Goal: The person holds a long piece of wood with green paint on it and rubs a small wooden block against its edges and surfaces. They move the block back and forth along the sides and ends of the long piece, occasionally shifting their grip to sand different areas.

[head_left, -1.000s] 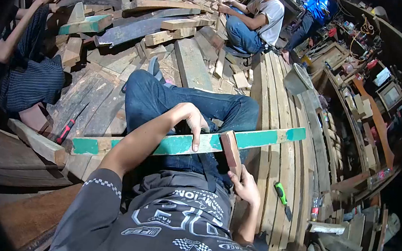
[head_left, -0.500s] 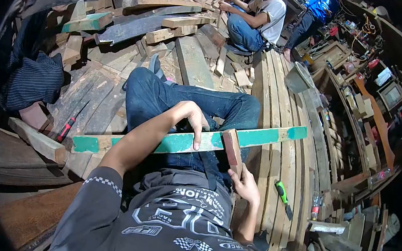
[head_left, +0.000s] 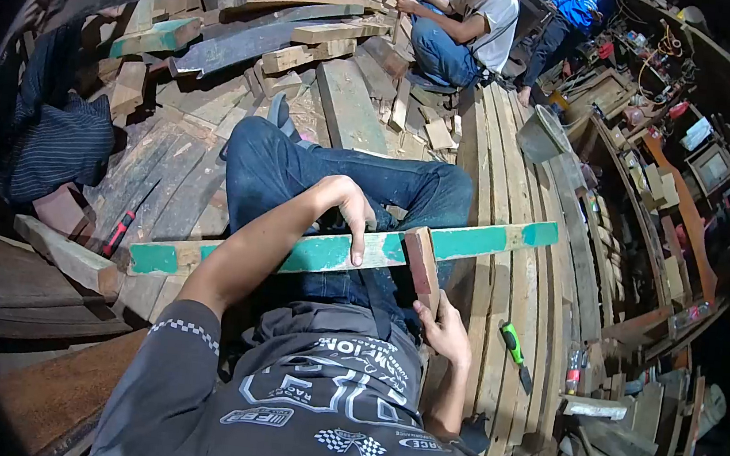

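A long, narrow wooden strip with worn green paint (head_left: 468, 242) lies across my lap, its right end slightly higher. My left hand (head_left: 350, 213) grips it near the middle, thumb on the painted face and the other fingers mostly hidden. In my right hand (head_left: 447, 333) is the lower end of a short reddish-brown wooden block (head_left: 421, 265), whose upper part crosses the strip and rests against it. To the right, a green-and-black handled tool (head_left: 513, 345) with a dark blade lies on long planks (head_left: 501, 287).
A red-and-black tool (head_left: 121, 231) lies at the left. Beyond my legs are scattered boards (head_left: 349, 106) and a seated person (head_left: 461, 33) holding a piece of wood. Another person in blue (head_left: 569, 18) is behind. A grey bucket (head_left: 542, 138) stands at the planks' far right.
The whole view has shifted very slightly. Both hands keep the same holds, and the block stays across the strip with hardly any movement.
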A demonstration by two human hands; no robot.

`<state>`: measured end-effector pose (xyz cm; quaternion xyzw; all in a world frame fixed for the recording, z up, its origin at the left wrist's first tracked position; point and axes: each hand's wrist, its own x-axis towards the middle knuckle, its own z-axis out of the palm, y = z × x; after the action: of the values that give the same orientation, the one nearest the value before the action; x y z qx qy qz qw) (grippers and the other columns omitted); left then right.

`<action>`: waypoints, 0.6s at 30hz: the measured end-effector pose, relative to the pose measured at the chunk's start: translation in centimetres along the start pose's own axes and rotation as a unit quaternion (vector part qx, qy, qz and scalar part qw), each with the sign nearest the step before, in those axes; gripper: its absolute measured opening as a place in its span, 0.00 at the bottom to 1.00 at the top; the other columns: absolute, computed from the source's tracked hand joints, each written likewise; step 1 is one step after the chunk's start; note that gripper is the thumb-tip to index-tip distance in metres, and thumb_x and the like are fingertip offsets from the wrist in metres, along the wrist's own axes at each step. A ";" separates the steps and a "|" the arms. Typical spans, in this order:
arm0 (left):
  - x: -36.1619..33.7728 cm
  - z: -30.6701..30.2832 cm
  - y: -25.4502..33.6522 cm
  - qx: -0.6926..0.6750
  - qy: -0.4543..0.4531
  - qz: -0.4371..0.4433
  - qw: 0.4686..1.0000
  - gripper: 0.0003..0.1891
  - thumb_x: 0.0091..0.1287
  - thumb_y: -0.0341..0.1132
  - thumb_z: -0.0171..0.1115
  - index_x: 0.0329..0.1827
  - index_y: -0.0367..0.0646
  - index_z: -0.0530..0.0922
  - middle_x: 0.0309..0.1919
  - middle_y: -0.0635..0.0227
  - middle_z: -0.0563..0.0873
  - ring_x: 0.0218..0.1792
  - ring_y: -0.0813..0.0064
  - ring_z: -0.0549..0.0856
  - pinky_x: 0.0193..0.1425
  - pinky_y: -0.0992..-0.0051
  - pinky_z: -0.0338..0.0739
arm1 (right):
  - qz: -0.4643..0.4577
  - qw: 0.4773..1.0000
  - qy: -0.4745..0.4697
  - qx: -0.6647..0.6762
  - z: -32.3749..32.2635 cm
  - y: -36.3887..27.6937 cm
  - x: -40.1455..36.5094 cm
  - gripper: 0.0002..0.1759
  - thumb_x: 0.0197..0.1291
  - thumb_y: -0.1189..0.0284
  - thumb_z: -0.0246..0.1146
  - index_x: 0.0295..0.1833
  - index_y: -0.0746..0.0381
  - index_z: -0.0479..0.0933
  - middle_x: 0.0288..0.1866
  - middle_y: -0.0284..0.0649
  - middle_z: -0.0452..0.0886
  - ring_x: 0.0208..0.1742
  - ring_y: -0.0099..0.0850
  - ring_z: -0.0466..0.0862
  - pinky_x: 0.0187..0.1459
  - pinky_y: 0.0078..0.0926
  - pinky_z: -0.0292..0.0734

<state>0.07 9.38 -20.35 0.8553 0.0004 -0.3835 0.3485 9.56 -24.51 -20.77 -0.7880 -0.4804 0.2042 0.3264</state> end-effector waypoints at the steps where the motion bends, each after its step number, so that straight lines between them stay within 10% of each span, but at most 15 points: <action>1: 0.2 0.0 -0.1 0.004 0.002 -0.001 1.000 0.53 0.49 0.60 0.84 0.71 0.31 0.75 0.67 0.52 0.83 0.68 0.58 0.82 0.71 0.62 0.74 | 0.000 1.000 0.004 -0.013 0.1 0.4 0.1 0.29 0.73 0.57 0.65 0.67 0.69 0.73 0.37 0.61 0.87 0.31 0.45 0.90 0.37 0.42 0.82; 18: 0.8 0.2 -0.5 -0.037 0.006 0.002 0.999 0.49 0.49 0.54 0.87 0.69 0.31 0.75 0.59 0.52 0.88 0.60 0.62 0.86 0.66 0.64 0.79 | -0.002 0.968 -0.046 -0.249 -0.8 -4.1 -0.3 0.29 0.68 0.51 0.66 0.58 0.67 0.76 0.30 0.63 0.85 0.38 0.61 0.88 0.41 0.56 0.84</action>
<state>0.39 9.41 -21.27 0.8440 0.0153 -0.3777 0.3805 7.36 -23.73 -17.28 -0.8333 -0.5320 0.1139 0.0982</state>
